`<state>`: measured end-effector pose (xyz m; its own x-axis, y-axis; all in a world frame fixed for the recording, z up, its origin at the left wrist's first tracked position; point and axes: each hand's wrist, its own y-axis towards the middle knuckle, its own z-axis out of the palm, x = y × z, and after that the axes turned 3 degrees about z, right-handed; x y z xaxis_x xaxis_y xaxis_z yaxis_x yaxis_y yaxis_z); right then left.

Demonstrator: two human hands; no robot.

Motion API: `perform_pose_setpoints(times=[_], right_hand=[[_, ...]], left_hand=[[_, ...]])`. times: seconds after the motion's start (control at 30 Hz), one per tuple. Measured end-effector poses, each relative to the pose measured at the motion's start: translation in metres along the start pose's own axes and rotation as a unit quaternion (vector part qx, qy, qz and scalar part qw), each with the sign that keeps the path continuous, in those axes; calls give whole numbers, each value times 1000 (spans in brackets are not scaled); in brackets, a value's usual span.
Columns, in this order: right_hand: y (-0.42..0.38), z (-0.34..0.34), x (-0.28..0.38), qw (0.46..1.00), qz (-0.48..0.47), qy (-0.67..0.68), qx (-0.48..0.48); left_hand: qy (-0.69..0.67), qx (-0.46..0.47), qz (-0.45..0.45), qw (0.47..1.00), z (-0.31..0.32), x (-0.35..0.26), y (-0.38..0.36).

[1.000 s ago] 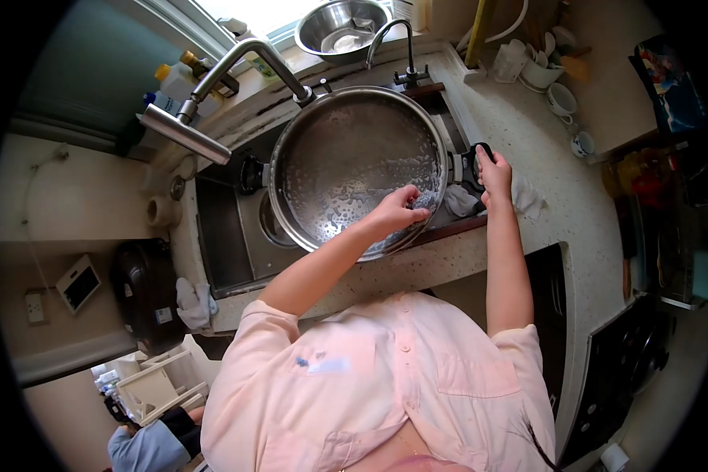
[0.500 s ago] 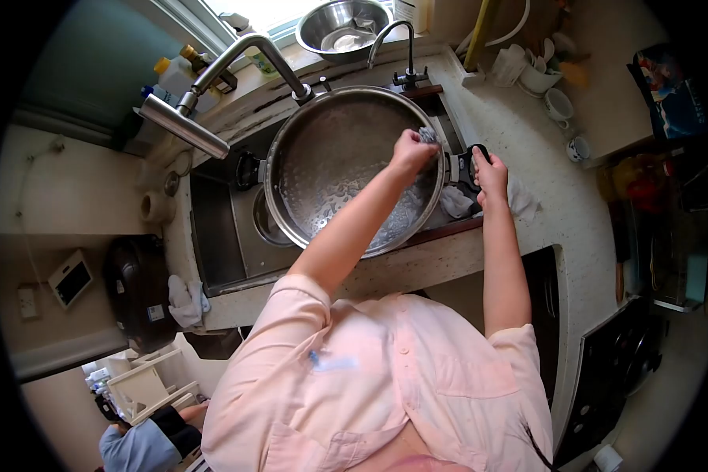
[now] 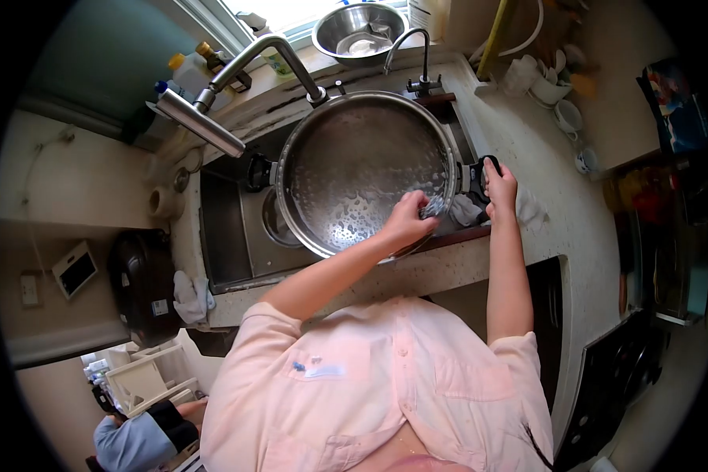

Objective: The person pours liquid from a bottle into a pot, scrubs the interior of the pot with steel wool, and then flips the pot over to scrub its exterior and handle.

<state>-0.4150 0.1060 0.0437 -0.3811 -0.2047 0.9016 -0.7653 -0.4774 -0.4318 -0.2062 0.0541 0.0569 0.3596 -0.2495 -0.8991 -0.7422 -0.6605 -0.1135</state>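
Observation:
A large, wide steel pot (image 3: pixel 354 149) rests over the sink, its inside wet with droplets and suds. My left hand (image 3: pixel 405 222) is closed around a silvery scouring pad (image 3: pixel 432 207), at the near right part of the pot's inner wall. At the pot's right side, my right hand (image 3: pixel 502 191) grips the black side handle (image 3: pixel 480 178). Opposite it, another black handle (image 3: pixel 259 172) sticks out to the left. A greyish cloth (image 3: pixel 467 209) lies below the right handle, partly hidden.
A tall steel faucet (image 3: pixel 271 49) arches over the sink (image 3: pixel 224 236) at the left. Behind the pot stand a slim dark tap (image 3: pixel 423 67) and a steel bowl (image 3: pixel 330 38). Cups (image 3: pixel 568 118) line the right counter. Another person (image 3: pixel 134 440) is at lower left.
My left hand has moved down the pot's right inner wall, toward my body, with the scouring pad. My right hand stays on the handle. The whole view has shifted slightly.

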Motion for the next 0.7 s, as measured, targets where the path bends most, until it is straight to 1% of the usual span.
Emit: perform_pose_setpoints(times=[0.03,0.13,0.2,0.27,0.47,0.53,0.6,0.67,0.7], right_hand=[[-3,0,2,1000,-1,-1,-4],[-9,-2,1,999,-9,-28,-19],[-9,-3,0,999,-14,-33,-13],[-10,-1,3,999,-16,-37,-11],[-15,2,8,998,-7,-53,-27],[-12,1,7,997,-11,-69,-26],[-16,2,10,997,-10,-73,-29],[-12,1,6,996,-18,-79,-31],[-12,3,6,996,-23,-76,-33]], left_hand=[[0,-23,12,1000,8,0,13],[20,-170,16,985,31,-1,64],[26,-203,-44,978,23,-15,91],[24,-247,-85,965,14,-16,119],[-22,-360,-221,906,-42,16,189],[-65,-396,-228,887,-50,35,200],[-158,-370,-207,892,-42,41,199],[-243,-279,-185,911,-11,36,181],[-236,-252,-175,922,2,23,163]])
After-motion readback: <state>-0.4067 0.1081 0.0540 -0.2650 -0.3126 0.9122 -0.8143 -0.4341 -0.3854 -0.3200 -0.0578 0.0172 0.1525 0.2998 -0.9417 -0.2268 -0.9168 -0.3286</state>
